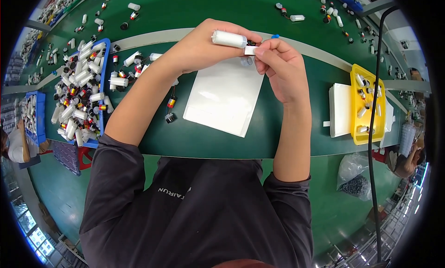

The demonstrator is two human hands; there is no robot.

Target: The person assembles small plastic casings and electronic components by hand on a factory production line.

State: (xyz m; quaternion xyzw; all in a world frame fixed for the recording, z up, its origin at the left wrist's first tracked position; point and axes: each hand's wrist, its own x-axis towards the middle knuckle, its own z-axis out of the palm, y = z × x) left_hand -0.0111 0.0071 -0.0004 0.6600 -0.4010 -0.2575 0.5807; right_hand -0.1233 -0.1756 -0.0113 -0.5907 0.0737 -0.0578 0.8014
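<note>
Dark sleeves below; left hand (204, 45) holds white cylinder (229, 38), right hand (278, 64) pinching its end.

The white cylinder (229, 38) looks like smooth, slightly glossy plastic. Just below it, the white sheet (225, 96) is glossy, catching the light like coated paper or film. Under that sheet, the green table (208, 138) is matt and smooth. Right of the sheet, a shiny yellow plastic tray (354, 108); left, a blue plastic tray (105, 73).
</note>
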